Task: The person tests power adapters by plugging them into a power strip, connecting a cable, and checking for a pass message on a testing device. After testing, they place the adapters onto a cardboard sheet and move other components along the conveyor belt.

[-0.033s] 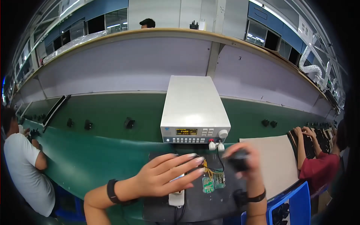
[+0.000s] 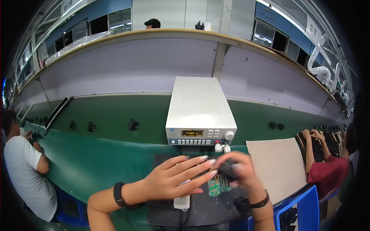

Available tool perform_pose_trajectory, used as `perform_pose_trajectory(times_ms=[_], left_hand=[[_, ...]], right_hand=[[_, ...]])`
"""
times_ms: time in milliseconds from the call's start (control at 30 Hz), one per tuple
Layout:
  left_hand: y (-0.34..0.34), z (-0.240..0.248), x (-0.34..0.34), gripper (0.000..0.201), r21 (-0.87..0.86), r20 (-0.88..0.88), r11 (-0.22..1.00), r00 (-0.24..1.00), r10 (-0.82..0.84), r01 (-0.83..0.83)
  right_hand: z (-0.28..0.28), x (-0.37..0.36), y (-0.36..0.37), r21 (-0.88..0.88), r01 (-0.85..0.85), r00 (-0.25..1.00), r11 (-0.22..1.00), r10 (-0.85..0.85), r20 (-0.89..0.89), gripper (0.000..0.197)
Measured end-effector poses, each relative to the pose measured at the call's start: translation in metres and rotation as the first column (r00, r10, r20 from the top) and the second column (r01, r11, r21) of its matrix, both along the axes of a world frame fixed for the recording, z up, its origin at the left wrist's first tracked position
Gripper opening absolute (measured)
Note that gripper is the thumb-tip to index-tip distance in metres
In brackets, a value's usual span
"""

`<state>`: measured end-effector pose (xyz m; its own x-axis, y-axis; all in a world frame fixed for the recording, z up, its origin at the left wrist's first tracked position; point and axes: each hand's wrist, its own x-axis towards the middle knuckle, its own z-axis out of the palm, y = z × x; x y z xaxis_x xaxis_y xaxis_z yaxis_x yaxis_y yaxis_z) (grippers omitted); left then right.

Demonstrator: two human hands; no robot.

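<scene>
My left hand [image 2: 173,180] hovers palm down over the black mat [image 2: 208,215], fingers stretched out and slightly apart. Beneath it, a white power strip or socket block [image 2: 182,203] with a black cable is partly covered. My right hand [image 2: 243,171], blurred by motion, grips a black power adapter [image 2: 228,170] by the left fingertips. Just below the adapter lie green circuit boards [image 2: 214,187], with wires mostly hidden behind my hands. A white bench tester [image 2: 201,137] with a lit yellow display stands behind, white plugs [image 2: 222,148] in its front.
Black adapters [image 2: 133,124] sit along the green bench at the back, more [image 2: 276,125] to the right. A beige sheet [image 2: 275,161] lies right of the mat, above a blue bin [image 2: 296,211] with black items. One person [image 2: 27,165] works at left, another [image 2: 327,165] at right.
My right hand has moved left with the black adapter, from beside the boards to just above them, close to my left fingertips. The left hand has shifted slightly right.
</scene>
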<state>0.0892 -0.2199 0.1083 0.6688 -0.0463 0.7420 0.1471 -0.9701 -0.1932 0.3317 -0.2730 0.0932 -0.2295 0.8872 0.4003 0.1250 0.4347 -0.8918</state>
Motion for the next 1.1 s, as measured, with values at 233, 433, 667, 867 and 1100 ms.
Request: perform_pose_trajectory(times_ms=[233, 433, 667, 867, 1100], left_hand=[[0.002, -0.016, 0.004, 0.051, -0.425, -0.134, 0.905, 0.990, -0.048, -0.014], [0.003, -0.052, -0.021, 0.045, -0.761, -0.240, 0.622, 0.971, -0.007, -0.184], [-0.003, -0.080, -0.010, 0.046, -0.674, -0.463, 0.666, 0.885, -0.044, -0.319], [-0.008, -0.075, -0.003, 0.045, -0.495, -0.574, 0.788, 0.818, 0.019, -0.366], [-0.013, -0.081, -0.002, 0.044, -0.454, -0.560, 0.821, 0.828, 0.039, -0.346]], right_hand=[[-0.050, -0.041, 0.008, -0.451, -0.521, 0.743, 0.725, 0.124, -0.658, 0.053], [-0.071, -0.025, 0.005, 0.499, 0.265, 0.675, 0.825, -0.529, 0.514, 0.037], [-0.098, -0.027, 0.023, 0.353, 0.272, 0.639, 0.895, -0.442, 0.630, 0.027], [-0.093, -0.007, 0.016, 0.356, 0.379, 0.588, 0.854, -0.519, 0.620, 0.015], [-0.088, -0.021, -0.054, 0.188, 0.213, 0.699, 0.959, -0.284, 0.656, 0.019]])
